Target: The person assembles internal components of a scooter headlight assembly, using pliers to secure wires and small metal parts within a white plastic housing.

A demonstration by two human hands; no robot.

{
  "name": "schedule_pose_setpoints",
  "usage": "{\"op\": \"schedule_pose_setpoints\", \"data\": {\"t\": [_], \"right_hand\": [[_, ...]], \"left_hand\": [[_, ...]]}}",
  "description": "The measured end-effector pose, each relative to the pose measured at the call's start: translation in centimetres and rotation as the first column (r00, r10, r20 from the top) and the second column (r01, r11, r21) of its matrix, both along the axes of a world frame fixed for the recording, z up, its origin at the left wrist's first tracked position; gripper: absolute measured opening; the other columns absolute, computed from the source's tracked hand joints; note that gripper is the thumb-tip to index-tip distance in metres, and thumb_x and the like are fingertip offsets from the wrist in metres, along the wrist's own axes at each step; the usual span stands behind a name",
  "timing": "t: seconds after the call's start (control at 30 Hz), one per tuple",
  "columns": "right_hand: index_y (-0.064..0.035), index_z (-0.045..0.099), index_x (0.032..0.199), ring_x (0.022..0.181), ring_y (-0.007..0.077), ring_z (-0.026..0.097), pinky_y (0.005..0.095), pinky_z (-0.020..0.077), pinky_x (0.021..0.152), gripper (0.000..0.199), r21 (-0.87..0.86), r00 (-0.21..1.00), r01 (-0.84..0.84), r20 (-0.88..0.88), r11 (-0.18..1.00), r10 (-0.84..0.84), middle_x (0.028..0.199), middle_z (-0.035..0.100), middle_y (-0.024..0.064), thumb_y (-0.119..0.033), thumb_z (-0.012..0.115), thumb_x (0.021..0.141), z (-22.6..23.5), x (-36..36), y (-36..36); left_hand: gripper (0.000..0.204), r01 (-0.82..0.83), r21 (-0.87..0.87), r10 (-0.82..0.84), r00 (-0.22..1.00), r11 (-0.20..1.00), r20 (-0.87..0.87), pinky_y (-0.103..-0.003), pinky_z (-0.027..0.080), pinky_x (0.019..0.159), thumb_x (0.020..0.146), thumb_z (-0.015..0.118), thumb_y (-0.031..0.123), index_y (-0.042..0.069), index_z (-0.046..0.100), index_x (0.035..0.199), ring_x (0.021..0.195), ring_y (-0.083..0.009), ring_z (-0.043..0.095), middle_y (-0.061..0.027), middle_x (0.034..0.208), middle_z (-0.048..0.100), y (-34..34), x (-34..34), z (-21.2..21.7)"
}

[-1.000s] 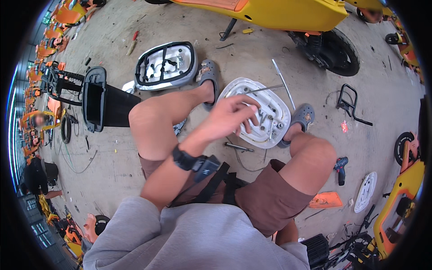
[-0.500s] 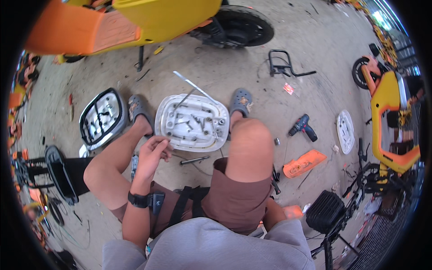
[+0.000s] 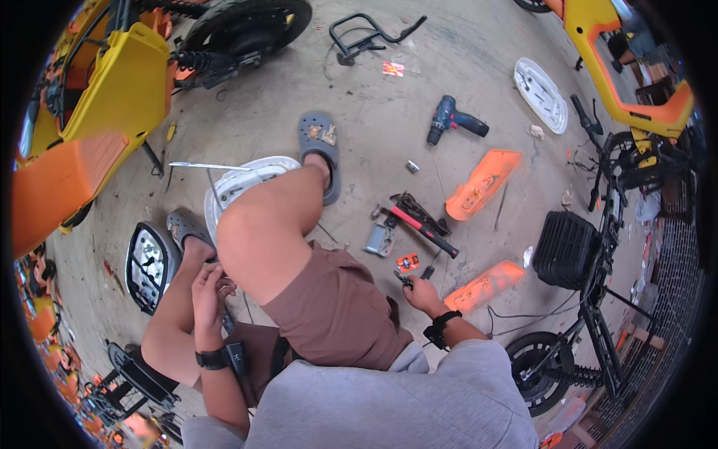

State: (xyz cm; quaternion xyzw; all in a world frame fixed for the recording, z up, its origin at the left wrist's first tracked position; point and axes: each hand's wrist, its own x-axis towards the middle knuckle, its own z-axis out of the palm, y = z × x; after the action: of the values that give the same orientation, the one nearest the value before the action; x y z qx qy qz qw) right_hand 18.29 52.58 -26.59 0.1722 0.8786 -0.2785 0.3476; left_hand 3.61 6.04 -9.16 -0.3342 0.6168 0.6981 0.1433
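My left hand [image 3: 212, 292] is beside my raised knee, its fingers curled together; anything in them is too small or hidden to make out. On the floor to my right, my right hand [image 3: 423, 295] has closed round a small dark metal tool [image 3: 404, 280], its exact kind unclear. Close to that hand lie a small orange packet [image 3: 407, 262], a hammer [image 3: 423, 230] with a red and black handle, and a grey metal box-like part [image 3: 380, 239]. My leg partly covers a white tray-like shell [image 3: 262, 169], with a long metal strip [image 3: 209, 165] across its edge.
Orange panels [image 3: 486, 183] [image 3: 486, 286] and a cordless drill [image 3: 454, 121] lie on the right. A black-rimmed white shell [image 3: 149, 267] with loose hardware sits at left. A yellow scooter [image 3: 123, 93] stands far left; a black basket [image 3: 566, 248] is by a bare frame at right.
My view and body have turned to the right. My right hand, hidden by my leg before, now reaches the floor and grips a metal tool. The left hand stays near my knee, fingers curled.
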Motion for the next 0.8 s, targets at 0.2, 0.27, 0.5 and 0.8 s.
{"op": "schedule_pose_setpoints", "data": {"t": [0.2,0.27,0.5,0.8], "right_hand": [[-0.0033,0.070,0.099,0.089,0.0442,0.066,0.0517,0.0515,0.079,0.038,0.119,0.952,0.294,0.052,0.948,-0.302,0.088,0.069,0.0259,-0.038,0.058,0.091,-0.8,7.1,3.8],[-0.0031,0.069,0.100,0.091,0.0453,0.066,0.0528,0.0510,0.081,0.040,0.114,0.904,0.410,0.083,0.905,-0.420,0.092,0.069,0.0259,-0.040,0.056,0.092,-2.5,8.3,4.6],[0.0007,0.068,0.098,0.093,0.0461,0.065,0.0516,0.0507,0.081,0.043,0.141,0.924,0.375,0.026,0.916,-0.382,0.091,0.069,0.0262,-0.040,0.054,0.094,-5.4,7.9,4.6],[0.0011,0.066,0.099,0.090,0.0455,0.066,0.0478,0.0512,0.080,0.036,0.023,0.987,0.154,-0.055,0.988,-0.153,0.089,0.070,0.0235,-0.033,0.058,0.091,-2.1,3.4,4.7]], "left_hand": [[0.017,0.023,0.001,-0.023,1.000,1.000,-0.013,-0.026,0.051,0.064,0.100,0.053,0.013,0.001,0.059,0.111,0.074,-0.0132,0.065,-0.0058,0.090,0.067,0.7,-0.4,0.2],[0.019,0.013,0.032,-0.011,0.999,0.999,-0.040,-0.027,0.050,0.063,0.100,0.054,0.015,0.001,0.058,0.113,0.073,-0.0141,0.063,-0.0055,0.089,0.066,0.5,-0.2,1.3],[0.027,-0.302,0.276,0.381,0.873,0.913,-0.304,-0.026,0.044,0.051,0.104,0.049,0.022,0.001,0.054,0.120,0.059,-0.0155,0.051,-0.0047,0.075,0.054,-6.8,5.7,11.6],[0.023,-0.737,0.106,0.739,0.639,0.668,-0.213,-0.025,0.035,0.053,0.102,0.055,0.027,0.008,0.059,0.113,0.058,-0.0069,0.041,0.0067,0.069,0.042,-17.3,23.9,6.7]]}}
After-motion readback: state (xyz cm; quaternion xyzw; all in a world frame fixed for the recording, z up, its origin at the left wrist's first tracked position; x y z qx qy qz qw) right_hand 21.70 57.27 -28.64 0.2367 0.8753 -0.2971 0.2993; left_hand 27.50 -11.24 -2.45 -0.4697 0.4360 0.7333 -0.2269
